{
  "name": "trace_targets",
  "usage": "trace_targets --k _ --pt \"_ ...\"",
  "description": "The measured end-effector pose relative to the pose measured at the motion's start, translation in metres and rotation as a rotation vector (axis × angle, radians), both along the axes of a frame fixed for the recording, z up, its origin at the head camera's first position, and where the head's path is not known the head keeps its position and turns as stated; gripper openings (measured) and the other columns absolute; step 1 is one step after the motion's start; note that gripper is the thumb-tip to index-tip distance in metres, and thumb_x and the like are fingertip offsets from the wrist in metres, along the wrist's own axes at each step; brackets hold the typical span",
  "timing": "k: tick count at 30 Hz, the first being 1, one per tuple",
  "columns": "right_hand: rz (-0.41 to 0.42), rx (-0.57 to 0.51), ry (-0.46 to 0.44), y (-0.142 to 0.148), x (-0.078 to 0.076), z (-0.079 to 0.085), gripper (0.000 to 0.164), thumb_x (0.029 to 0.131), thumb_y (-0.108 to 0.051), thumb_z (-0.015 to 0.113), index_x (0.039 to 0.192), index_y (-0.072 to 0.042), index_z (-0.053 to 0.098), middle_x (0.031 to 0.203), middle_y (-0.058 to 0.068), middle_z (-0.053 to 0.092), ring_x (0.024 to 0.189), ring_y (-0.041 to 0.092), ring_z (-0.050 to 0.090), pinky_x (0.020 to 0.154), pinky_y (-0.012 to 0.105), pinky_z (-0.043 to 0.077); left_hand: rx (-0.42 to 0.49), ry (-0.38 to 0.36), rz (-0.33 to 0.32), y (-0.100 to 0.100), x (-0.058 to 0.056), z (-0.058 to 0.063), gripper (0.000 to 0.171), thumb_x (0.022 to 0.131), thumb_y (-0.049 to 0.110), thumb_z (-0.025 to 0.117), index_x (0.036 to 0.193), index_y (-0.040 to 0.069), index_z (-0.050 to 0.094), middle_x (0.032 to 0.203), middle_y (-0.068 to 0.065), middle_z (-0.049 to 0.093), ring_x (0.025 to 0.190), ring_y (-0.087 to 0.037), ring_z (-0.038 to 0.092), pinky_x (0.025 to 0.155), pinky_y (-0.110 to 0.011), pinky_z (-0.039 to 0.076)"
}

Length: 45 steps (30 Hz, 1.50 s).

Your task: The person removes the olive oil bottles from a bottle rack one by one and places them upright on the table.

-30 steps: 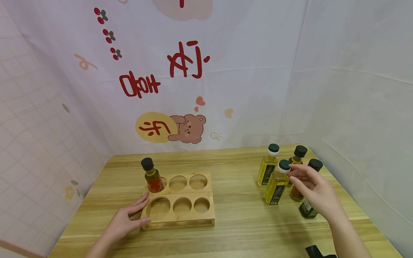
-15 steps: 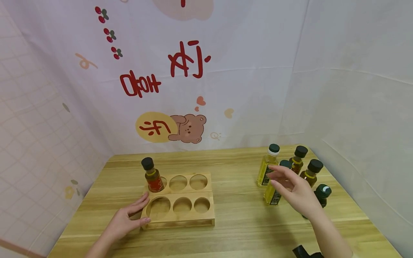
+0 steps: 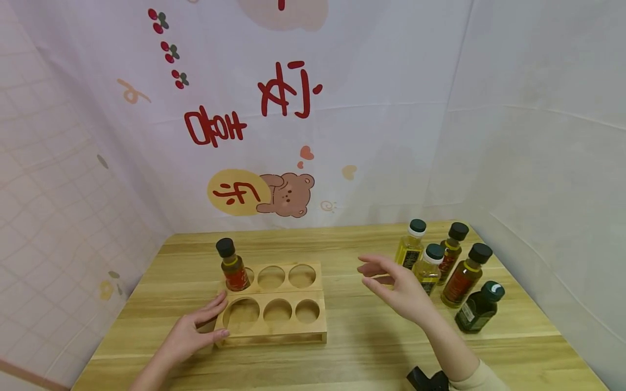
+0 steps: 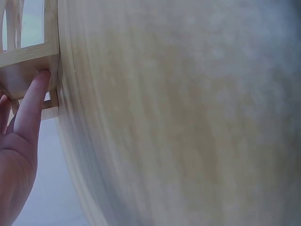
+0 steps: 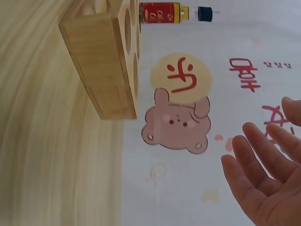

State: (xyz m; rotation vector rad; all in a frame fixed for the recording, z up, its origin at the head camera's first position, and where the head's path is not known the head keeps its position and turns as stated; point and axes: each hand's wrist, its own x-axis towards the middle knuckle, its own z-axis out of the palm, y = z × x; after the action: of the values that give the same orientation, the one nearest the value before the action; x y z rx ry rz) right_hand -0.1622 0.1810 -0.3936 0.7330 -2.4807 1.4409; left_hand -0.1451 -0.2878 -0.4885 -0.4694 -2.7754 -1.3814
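Note:
A two-tier wooden bottle rack (image 3: 274, 294) with round holes stands on the table. One oil bottle with a red label and black cap (image 3: 236, 274) is upright in its back-left hole. My left hand (image 3: 188, 334) rests against the rack's left end, thumb near the front corner and fingers further back; the left wrist view shows a fairly straight finger (image 4: 32, 106) touching the wood. My right hand (image 3: 398, 288) is in the air right of the rack, fingers spread and loosely bent, holding nothing. It partly hides two yellow oil bottles, the front one (image 3: 426, 274) and the rear one (image 3: 408, 251).
Behind these, two red-labelled bottles with black caps, one nearer (image 3: 461, 282) and one farther (image 3: 450, 252), stand at the right. A dark green bottle (image 3: 476, 310) is beside them. A black object (image 3: 427, 380) shows by my right wrist. A printed white cloth (image 3: 381, 136) hangs behind the table.
My right hand has moved left, away from the bottles toward the rack, with nothing in it. The left hand has stayed on the rack. The bottles have not moved.

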Motion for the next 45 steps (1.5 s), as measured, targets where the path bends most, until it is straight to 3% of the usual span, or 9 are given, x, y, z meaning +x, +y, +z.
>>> trace_targets --k 4,11,16,24,32,45 --pt "0.042 -0.006 -0.030 -0.018 -0.007 -0.004 0.038 0.096 -0.018 0.068 0.133 -0.017 0.060 0.112 -0.003 0.069 0.101 0.017 0.066 0.086 0.034 0.054 -0.005 0.005 0.006 -0.001 0.000 0.000 0.064 0.082 0.030 0.083 0.139 0.011 0.060 0.151 0.001 0.044 0.133 -0.003 0.034 0.096 -0.015 0.036" --pt "0.132 -0.016 -0.031 -0.050 -0.017 -0.009 0.039 0.096 -0.012 0.068 0.134 -0.011 0.059 0.115 0.006 0.069 0.106 0.030 0.065 0.088 0.044 0.053 -0.020 0.014 0.005 0.000 -0.001 0.001 0.064 0.082 0.031 0.082 0.138 0.010 0.060 0.150 0.001 0.045 0.133 -0.008 0.037 0.096 -0.016 0.037" --pt "0.168 -0.019 -0.042 -0.072 -0.022 -0.010 0.041 0.096 -0.015 0.068 0.135 -0.012 0.059 0.117 0.006 0.069 0.109 0.029 0.064 0.090 0.050 0.051 -0.021 0.016 0.004 0.000 -0.001 0.001 0.064 0.081 0.031 0.083 0.138 0.010 0.060 0.150 0.001 0.045 0.133 -0.006 0.035 0.097 -0.013 0.034" --pt "0.205 -0.009 -0.020 -0.103 -0.029 -0.005 0.045 0.094 -0.012 0.069 0.137 -0.010 0.057 0.119 0.008 0.069 0.110 0.027 0.064 0.090 0.046 0.051 -0.002 0.024 -0.006 0.000 -0.002 0.000 0.064 0.082 0.030 0.083 0.138 0.009 0.060 0.150 0.000 0.045 0.132 0.000 0.035 0.097 -0.012 0.033" --pt "0.220 -0.008 -0.060 -0.127 -0.034 -0.001 0.045 0.094 -0.015 0.069 0.137 -0.007 0.057 0.119 0.012 0.068 0.111 0.030 0.063 0.092 0.050 0.050 -0.017 0.028 0.002 0.000 -0.002 -0.001 0.064 0.081 0.032 0.083 0.138 0.011 0.060 0.150 0.002 0.045 0.133 -0.006 0.036 0.097 -0.011 0.031" --pt "0.217 0.062 -0.073 -0.158 -0.047 -0.002 0.047 0.096 -0.023 0.069 0.139 -0.011 0.056 0.118 0.004 0.069 0.111 0.018 0.063 0.094 0.041 0.049 0.004 0.022 -0.008 0.000 0.000 0.001 0.064 0.082 0.031 0.082 0.138 0.008 0.060 0.150 -0.001 0.045 0.132 0.000 0.035 0.096 -0.013 0.034"
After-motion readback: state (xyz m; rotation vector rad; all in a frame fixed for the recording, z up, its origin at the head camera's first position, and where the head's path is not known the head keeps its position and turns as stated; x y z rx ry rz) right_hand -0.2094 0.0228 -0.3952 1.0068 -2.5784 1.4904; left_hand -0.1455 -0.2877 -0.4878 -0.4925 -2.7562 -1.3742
